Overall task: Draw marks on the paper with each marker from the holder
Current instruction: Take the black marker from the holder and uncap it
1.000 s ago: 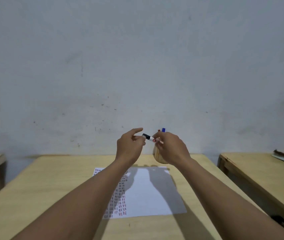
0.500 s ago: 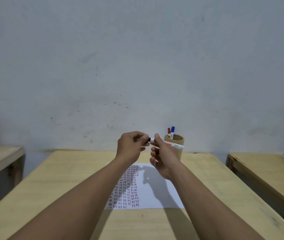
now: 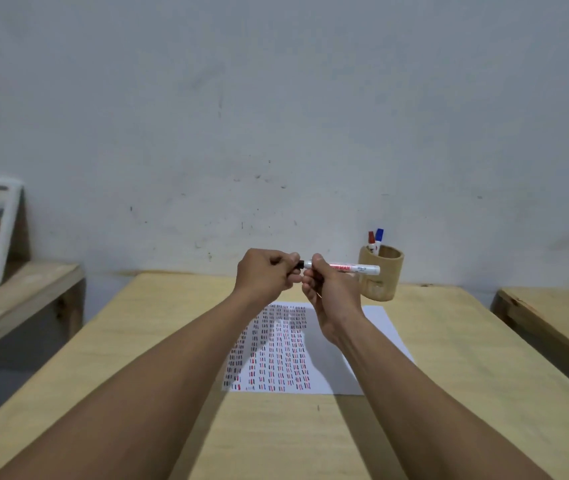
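Above the far half of the table [image 3: 449,341], in the head view, both hands meet around a white marker [image 3: 352,268] held level over the paper [image 3: 383,327]. The right hand [image 3: 331,289] is curled shut around the barrel near its black cap [image 3: 301,264]; the left hand [image 3: 269,275] is closed with its fingertips pinching that cap. The marker looks light, rigid and smooth, so a firm wrap on the barrel and a tight pinch on the cap should suit pulling them apart or pressing them together. The paper lies flat mid-table, its left part covered with rows of short dashes. Near the table's far edge, right of the hands, a wooden holder [image 3: 383,282] stands upright, containing a red-capped marker [image 3: 371,239] and a blue-capped marker [image 3: 379,235].
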`<state>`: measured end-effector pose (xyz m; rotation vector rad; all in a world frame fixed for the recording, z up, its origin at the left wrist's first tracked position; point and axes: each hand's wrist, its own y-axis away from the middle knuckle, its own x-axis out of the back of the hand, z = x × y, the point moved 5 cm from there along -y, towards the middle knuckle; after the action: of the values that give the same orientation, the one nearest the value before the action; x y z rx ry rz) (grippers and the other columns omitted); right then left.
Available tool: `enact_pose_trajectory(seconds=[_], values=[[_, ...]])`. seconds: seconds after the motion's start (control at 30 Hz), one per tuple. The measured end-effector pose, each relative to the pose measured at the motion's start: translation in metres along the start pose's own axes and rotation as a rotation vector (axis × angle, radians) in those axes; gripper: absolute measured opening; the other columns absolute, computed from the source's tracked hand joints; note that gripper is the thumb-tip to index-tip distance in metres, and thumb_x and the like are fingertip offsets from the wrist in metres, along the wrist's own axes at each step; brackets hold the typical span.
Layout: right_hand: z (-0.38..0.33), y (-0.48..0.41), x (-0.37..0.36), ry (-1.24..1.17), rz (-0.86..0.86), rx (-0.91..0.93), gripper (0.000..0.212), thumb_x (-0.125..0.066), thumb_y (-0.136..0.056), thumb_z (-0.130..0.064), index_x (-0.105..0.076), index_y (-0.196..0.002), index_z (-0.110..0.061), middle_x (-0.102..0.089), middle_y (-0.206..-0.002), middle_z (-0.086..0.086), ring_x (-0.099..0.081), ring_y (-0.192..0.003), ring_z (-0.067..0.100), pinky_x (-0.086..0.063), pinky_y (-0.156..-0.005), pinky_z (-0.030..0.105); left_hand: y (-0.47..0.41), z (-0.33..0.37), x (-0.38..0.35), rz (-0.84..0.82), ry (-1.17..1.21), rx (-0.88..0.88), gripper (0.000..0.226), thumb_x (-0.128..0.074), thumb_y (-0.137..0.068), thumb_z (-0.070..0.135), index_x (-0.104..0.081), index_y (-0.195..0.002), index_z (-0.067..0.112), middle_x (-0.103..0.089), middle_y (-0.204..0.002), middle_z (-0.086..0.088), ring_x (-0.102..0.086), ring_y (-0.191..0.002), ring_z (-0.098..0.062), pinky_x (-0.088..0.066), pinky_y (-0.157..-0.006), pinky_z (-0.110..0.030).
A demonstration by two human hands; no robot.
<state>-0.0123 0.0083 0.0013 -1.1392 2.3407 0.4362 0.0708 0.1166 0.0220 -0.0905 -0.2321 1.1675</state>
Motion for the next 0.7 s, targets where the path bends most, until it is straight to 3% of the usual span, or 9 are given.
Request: enact_pose_trajectory(seconds=[0.1,0.23,0.33,0.47,0.53,0.6,0.63,0.67,0.7], values=[[0.001,-0.006,0.004,0.035,0.043,0.034,0.017,-0.064,-0.099,-0.015,-0.065,-0.086,-0.003,-0.061,-0.066,0.006,-0.058,-0.053,0.011,-0.054,-0.05,0.017,-0.006,-0.012,0.014,0.036,0.046,0.059,0.023,-0.07,-0.093,0.023,-0.077,-0.081,0.006,-0.076,-0.075,-0.011,-0.076,-0.072,-0.023,-0.063,-0.084,-0.043],[0.003,-0.012,0.02,0.168,0.078,0.023,0.016,-0.066,-0.097,-0.018,-0.066,-0.084,-0.008,-0.061,-0.068,0.005,-0.058,-0.056,0.011,-0.053,-0.051,0.02,-0.008,-0.03,0.045,0.137,-0.336,0.013,0.011,-0.075,-0.088,0.021,-0.077,-0.084,0.01,-0.078,-0.079,-0.007,-0.076,-0.068,-0.015,-0.061,-0.065,-0.028],[0.009,-0.013,0.025,0.224,0.066,-0.005,0.018,-0.065,-0.098,-0.018,-0.065,-0.083,-0.008,-0.059,-0.067,0.003,-0.056,-0.056,0.01,-0.053,-0.052,0.02,-0.009,-0.047,0.062,0.185,-0.556,0.005,0.001,-0.075,-0.085,0.015,-0.074,-0.086,0.014,-0.074,-0.085,-0.008,-0.072,-0.072,-0.02,-0.054,-0.062,-0.024],[0.015,-0.014,0.026,0.276,0.057,-0.031,0.016,-0.065,-0.097,-0.019,-0.065,-0.085,-0.009,-0.058,-0.066,0.002,-0.055,-0.056,0.01,-0.052,-0.053,0.021,-0.011,-0.067,0.072,0.157,-0.749,0.027,0.024,-0.061,-0.088,0.006,-0.057,-0.069,0.02,-0.059,-0.068,-0.001,-0.047,-0.053,-0.008,-0.037,-0.043,-0.014],[0.015,-0.015,0.027,0.325,0.052,-0.035,0.017,-0.065,-0.097,-0.021,-0.067,-0.085,-0.009,-0.058,-0.065,0.001,-0.055,-0.056,0.009,-0.052,-0.053,0.022,-0.011,-0.071,0.071,0.145,-0.9,0.008,0.038,-0.061,-0.082,0.001,-0.04,-0.059,0.021,-0.047,-0.054,0.006,-0.039,-0.05,-0.017,-0.029,-0.049,-0.026],[0.015,-0.016,0.028,0.368,0.054,-0.034,0.018,-0.065,-0.097,-0.023,-0.068,-0.085,-0.01,-0.058,-0.066,0.0,-0.055,-0.058,0.009,-0.051,-0.055,0.023,-0.012,-0.075,0.069,0.145,-0.98,-0.028,0.04,-0.059,-0.079,-0.004,-0.032,-0.06,0.019,-0.047,-0.056,0.004,-0.039,-0.057,-0.022,-0.025,-0.054,-0.028],[0.015,-0.017,0.028,0.381,0.057,-0.032,0.019,-0.065,-0.097,-0.023,-0.068,-0.084,-0.01,-0.058,-0.066,0.0,-0.055,-0.059,0.009,-0.051,-0.055,0.023,-0.011,-0.075,0.069,0.155,-0.978,-0.038,0.036,-0.057,-0.079,-0.004,-0.034,-0.062,0.018,-0.055,-0.061,0.002,-0.045,-0.06,-0.024,-0.029,-0.055,-0.027],[0.015,-0.017,0.028,0.39,0.06,-0.029,0.019,-0.064,-0.097,-0.023,-0.069,-0.084,-0.01,-0.058,-0.066,0.0,-0.055,-0.059,0.009,-0.051,-0.055,0.023,-0.013,-0.075,0.07,0.155,-0.971,-0.035,0.019,-0.055,-0.082,-0.004,-0.041,-0.07,0.003,-0.065,-0.07,-0.001,-0.056,-0.066,-0.027,-0.036,-0.058,-0.027],[0.015,-0.017,0.028,0.399,0.061,-0.023,0.02,-0.064,-0.097,-0.023,-0.069,-0.084,-0.009,-0.058,-0.066,0.0,-0.055,-0.06,0.01,-0.052,-0.055,0.023,-0.013,-0.073,0.071,0.145,-0.979,-0.06,0.006,-0.053,-0.086,-0.003,-0.058,-0.088,-0.005,-0.073,-0.084,-0.004,-0.065,-0.077,-0.03,-0.042,-0.062,-0.028]])
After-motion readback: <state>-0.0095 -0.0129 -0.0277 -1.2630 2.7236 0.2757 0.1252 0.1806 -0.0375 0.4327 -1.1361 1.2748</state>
